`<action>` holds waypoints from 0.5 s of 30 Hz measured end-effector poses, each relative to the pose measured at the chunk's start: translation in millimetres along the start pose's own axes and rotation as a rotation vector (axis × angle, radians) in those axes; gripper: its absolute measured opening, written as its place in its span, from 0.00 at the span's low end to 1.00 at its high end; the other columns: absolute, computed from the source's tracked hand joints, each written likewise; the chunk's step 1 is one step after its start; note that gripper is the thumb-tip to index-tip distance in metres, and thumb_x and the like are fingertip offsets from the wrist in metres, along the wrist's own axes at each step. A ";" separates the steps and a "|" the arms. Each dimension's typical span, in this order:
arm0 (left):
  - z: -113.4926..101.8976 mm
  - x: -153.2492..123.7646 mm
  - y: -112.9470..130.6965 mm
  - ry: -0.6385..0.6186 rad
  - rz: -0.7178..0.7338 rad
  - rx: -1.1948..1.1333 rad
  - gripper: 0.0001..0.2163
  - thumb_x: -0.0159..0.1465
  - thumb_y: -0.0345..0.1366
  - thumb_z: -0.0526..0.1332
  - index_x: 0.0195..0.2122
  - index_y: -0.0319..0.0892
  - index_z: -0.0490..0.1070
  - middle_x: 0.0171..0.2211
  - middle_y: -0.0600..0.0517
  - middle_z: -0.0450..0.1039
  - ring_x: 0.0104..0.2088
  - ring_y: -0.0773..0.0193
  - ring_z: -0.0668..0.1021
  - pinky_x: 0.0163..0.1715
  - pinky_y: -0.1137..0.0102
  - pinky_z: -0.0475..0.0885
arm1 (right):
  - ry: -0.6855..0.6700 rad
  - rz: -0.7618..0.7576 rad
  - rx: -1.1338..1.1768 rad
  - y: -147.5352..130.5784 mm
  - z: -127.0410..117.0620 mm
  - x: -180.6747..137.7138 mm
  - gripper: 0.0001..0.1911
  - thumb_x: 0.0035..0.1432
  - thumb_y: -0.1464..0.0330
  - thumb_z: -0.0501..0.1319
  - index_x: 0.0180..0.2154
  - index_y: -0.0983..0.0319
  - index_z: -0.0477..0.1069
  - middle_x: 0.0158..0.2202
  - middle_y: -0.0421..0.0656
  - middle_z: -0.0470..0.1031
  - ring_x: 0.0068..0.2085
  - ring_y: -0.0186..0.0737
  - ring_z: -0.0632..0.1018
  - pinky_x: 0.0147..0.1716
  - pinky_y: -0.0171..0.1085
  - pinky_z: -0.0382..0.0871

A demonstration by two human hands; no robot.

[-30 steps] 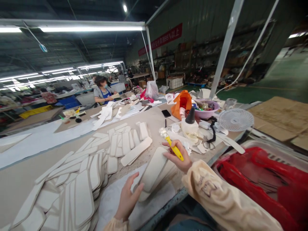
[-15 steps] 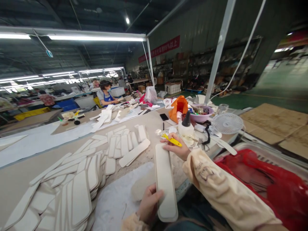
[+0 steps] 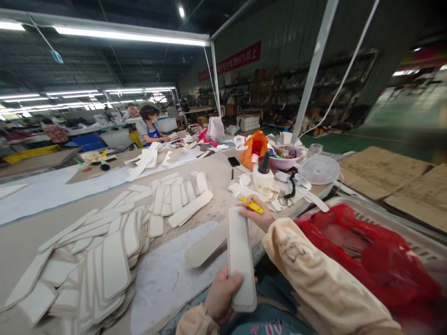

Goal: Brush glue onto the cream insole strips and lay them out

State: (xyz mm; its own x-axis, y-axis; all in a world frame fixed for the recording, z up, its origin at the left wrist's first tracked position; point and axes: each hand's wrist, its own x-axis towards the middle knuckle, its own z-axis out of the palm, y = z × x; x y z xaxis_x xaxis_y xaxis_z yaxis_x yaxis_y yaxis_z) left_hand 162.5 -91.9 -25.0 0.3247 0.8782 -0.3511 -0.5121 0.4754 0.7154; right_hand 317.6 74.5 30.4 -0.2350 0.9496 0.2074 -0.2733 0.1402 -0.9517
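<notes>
My left hand (image 3: 220,298) is closed on the near end of a long, rounded off-white strip piece (image 3: 240,258), held above the table edge. At its far end, my right hand (image 3: 257,215) touches the piece with its fingertips while gripping a yellow-handled brush (image 3: 249,204). A second off-white piece (image 3: 204,246) lies on the white sheet (image 3: 164,284) just left of the held one. Beyond my right hand stands a white glue bottle (image 3: 262,174) with a black nozzle.
Several off-white strips are laid in overlapping rows (image 3: 115,242) across the table's left. A small white fan (image 3: 320,169), pink bowl (image 3: 285,162), orange bag (image 3: 256,146), phone (image 3: 233,161) and scissors (image 3: 288,200) crowd the right. A bin lined with red plastic (image 3: 366,260) stands at my right. A person (image 3: 150,130) works at the far end.
My left hand took the strip off the table and drew it toward me, now lengthwise. My right hand tipped the brush from upright to nearly flat.
</notes>
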 end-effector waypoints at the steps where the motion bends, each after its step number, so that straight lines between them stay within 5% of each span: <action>1: -0.2 -0.8 -1.2 -0.006 -0.009 0.005 0.22 0.51 0.43 0.70 0.42 0.32 0.73 0.30 0.40 0.79 0.31 0.55 0.80 0.23 0.71 0.70 | -0.002 0.005 -0.001 -0.5 -0.1 -3.3 0.23 0.42 0.66 0.71 0.33 0.56 0.57 0.33 0.35 0.77 0.38 0.39 0.78 0.38 0.37 0.70; 5: 0.5 -4.7 -2.9 -0.012 -0.039 0.023 0.23 0.50 0.42 0.70 0.43 0.32 0.73 0.31 0.40 0.79 0.30 0.55 0.80 0.24 0.71 0.71 | 0.024 0.009 0.010 -3.2 0.5 -13.1 0.25 0.39 0.65 0.72 0.32 0.56 0.56 0.27 0.31 0.73 0.28 0.34 0.75 0.30 0.34 0.68; 15: 2.8 -10.4 -7.4 -0.084 -0.063 0.020 0.23 0.51 0.41 0.70 0.45 0.33 0.73 0.34 0.39 0.79 0.32 0.55 0.80 0.25 0.71 0.71 | 0.061 -0.023 -0.004 -4.2 -6.4 -26.2 0.26 0.37 0.67 0.73 0.32 0.56 0.57 0.25 0.30 0.70 0.27 0.32 0.72 0.30 0.34 0.66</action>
State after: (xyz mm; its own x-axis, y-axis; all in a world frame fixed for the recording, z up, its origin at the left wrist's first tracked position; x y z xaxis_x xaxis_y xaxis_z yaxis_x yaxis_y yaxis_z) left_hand 165.1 -104.7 -25.0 0.4214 0.8390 -0.3443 -0.4733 0.5273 0.7057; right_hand 330.8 50.8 27.6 -0.1710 0.9615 0.2150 -0.2746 0.1631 -0.9476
